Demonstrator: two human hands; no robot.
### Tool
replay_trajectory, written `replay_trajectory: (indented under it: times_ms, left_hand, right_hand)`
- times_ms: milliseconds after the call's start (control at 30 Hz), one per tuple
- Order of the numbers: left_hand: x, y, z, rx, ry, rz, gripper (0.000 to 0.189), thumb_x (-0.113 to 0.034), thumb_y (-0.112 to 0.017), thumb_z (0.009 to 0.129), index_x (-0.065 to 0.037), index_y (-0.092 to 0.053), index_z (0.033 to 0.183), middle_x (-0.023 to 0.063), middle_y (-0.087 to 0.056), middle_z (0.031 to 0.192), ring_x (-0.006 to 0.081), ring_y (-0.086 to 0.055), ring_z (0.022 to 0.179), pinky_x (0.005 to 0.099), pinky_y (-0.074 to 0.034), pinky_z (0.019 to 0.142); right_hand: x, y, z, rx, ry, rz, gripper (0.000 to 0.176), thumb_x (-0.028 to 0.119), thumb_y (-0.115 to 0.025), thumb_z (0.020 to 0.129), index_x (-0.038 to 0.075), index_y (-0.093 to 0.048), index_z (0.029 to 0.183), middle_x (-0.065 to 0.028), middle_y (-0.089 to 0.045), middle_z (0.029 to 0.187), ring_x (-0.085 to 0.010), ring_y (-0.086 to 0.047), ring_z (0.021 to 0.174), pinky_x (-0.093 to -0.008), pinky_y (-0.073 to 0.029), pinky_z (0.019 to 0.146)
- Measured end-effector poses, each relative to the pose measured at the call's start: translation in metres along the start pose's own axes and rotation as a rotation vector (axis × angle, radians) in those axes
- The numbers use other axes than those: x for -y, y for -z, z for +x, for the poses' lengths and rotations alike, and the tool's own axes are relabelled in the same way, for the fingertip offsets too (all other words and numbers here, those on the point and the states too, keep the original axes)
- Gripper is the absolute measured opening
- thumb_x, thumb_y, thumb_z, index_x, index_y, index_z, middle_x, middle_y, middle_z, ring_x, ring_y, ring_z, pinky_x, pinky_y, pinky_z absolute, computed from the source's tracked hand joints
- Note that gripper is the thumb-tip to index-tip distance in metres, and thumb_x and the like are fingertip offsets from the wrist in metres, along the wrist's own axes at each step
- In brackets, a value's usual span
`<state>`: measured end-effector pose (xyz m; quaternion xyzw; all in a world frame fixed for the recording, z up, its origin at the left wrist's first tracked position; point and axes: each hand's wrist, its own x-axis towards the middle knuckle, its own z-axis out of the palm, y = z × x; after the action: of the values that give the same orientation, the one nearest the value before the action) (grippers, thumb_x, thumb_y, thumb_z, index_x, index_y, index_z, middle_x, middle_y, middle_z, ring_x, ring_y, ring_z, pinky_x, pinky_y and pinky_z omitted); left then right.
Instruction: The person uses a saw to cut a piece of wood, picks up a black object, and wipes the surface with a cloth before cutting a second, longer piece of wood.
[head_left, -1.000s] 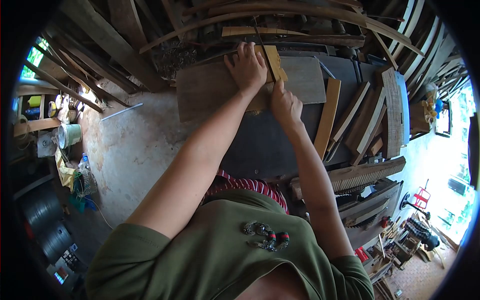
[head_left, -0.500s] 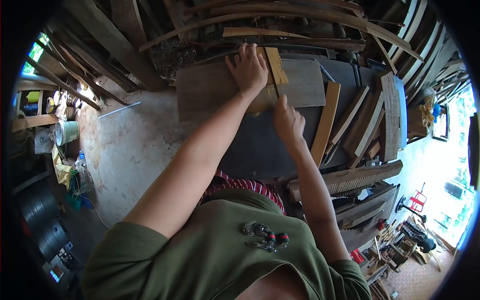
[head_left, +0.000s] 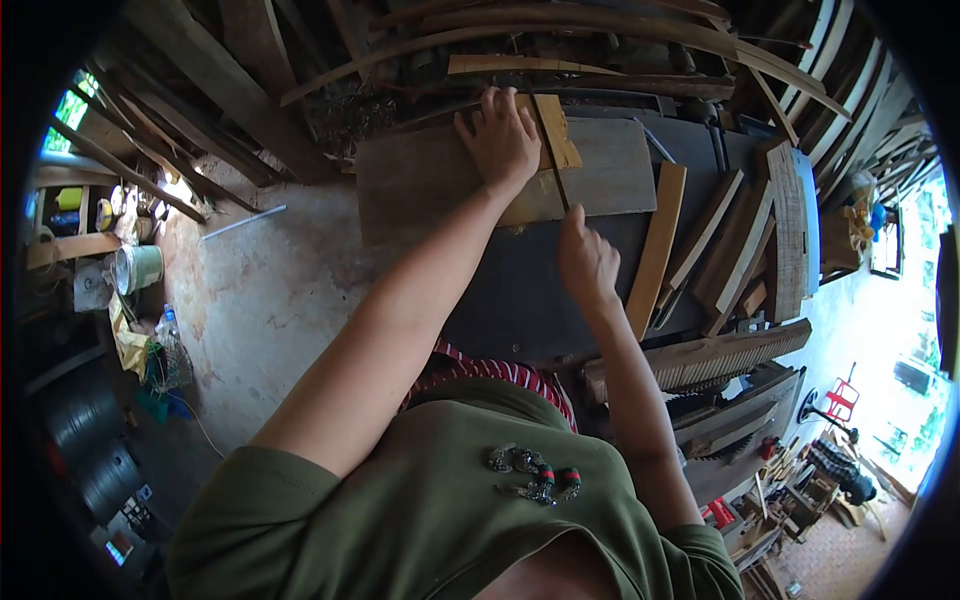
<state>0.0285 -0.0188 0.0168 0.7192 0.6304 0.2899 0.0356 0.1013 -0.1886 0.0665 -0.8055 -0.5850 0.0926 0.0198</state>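
Note:
My left hand (head_left: 503,148) lies with fingers spread on a yellowish wood piece (head_left: 562,138), pressing it against a wide grey-brown board (head_left: 610,170). That board rests on a dark worktable (head_left: 500,300). My right hand (head_left: 590,260) is wrapped round the near end of a long, thin dark blade (head_left: 552,150); the grip itself is hidden in the fist. The blade runs away from me across the yellowish wood, just right of my left fingers. It shows as a narrow strip, so I cannot tell whether it is a saw or a file.
Right of the board lie a yellow wood strip (head_left: 657,250) and several loose wood pieces (head_left: 735,255). Long curved timbers (head_left: 580,25) stretch behind the worktable. A bucket (head_left: 138,267) stands at left. At lower right, a person in a checkered shirt (head_left: 835,465) bends down.
My right hand has drawn back toward me and slightly right with the blade, showing more of it past the board's near edge. The left hand stays on the wood.

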Motion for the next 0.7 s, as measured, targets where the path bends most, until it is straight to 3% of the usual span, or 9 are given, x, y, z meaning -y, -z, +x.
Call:
replay_trajectory:
  times_ms: [133, 200, 300, 567, 633, 700]
  left_hand:
    - [0.0, 0.0, 0.0, -0.011, -0.007, 0.009, 0.039, -0.028, -0.048, 0.095, -0.014, -0.051, 0.131, 0.0089, -0.048, 0.135, 0.0273, -0.057, 0.113, 0.0573, -0.025, 0.109]
    - [-0.002, -0.001, 0.001, -0.016, -0.005, -0.018, 0.038, -0.027, -0.049, 0.094, -0.013, -0.052, 0.13, 0.0102, -0.049, 0.135, 0.029, -0.057, 0.113, 0.0578, -0.025, 0.109]
    - [-0.001, 0.0, 0.003, -0.018, 0.004, -0.049, 0.039, -0.027, -0.051, 0.093, -0.012, -0.053, 0.128, 0.0113, -0.05, 0.134, 0.0306, -0.057, 0.112, 0.0585, -0.025, 0.109]
    - [-0.001, 0.003, 0.001, 0.001, -0.009, -0.006, 0.038, -0.027, -0.05, 0.094, -0.015, -0.051, 0.13, 0.0086, -0.048, 0.134, 0.0275, -0.057, 0.113, 0.0576, -0.026, 0.108]
    - [-0.002, 0.0, 0.001, -0.012, -0.011, -0.031, 0.038, -0.027, -0.051, 0.094, -0.013, -0.053, 0.129, 0.0096, -0.049, 0.134, 0.0283, -0.057, 0.112, 0.0581, -0.026, 0.109]
    - [0.0, 0.001, 0.0, -0.024, -0.013, -0.046, 0.038, -0.027, -0.052, 0.093, -0.012, -0.055, 0.127, 0.0107, -0.051, 0.134, 0.0291, -0.057, 0.112, 0.0585, -0.026, 0.109]
  right_hand:
    - [0.004, 0.004, 0.007, 0.112, -0.042, -0.012, 0.014, 0.014, -0.047, 0.091, 0.005, -0.047, 0.102, -0.0182, -0.069, 0.075, -0.0361, -0.071, 0.072, -0.047, -0.055, 0.062]
    - [0.006, -0.005, 0.042, -0.05, 0.045, 0.02, 0.016, 0.014, -0.048, 0.091, 0.005, -0.048, 0.104, -0.0188, -0.069, 0.076, -0.0358, -0.07, 0.071, -0.0461, -0.055, 0.061]
    - [0.017, -0.004, 0.064, -0.051, 0.023, 0.027, 0.018, 0.014, -0.048, 0.09, 0.005, -0.048, 0.106, -0.0191, -0.07, 0.078, -0.0359, -0.07, 0.071, -0.0453, -0.055, 0.06]
    - [0.004, 0.005, 0.001, 0.099, -0.032, 0.021, 0.015, 0.013, -0.047, 0.091, 0.005, -0.049, 0.103, -0.0195, -0.069, 0.072, -0.0371, -0.07, 0.069, -0.047, -0.055, 0.06]
    - [0.003, -0.009, 0.034, -0.068, 0.047, 0.047, 0.013, 0.013, -0.047, 0.091, 0.005, -0.049, 0.101, -0.0188, -0.068, 0.07, -0.0376, -0.069, 0.067, -0.0484, -0.054, 0.058]
    - [0.014, -0.001, 0.05, -0.066, 0.033, 0.045, 0.012, 0.013, -0.047, 0.091, 0.005, -0.048, 0.099, -0.0193, -0.068, 0.071, -0.037, -0.07, 0.069, -0.0486, -0.055, 0.06]
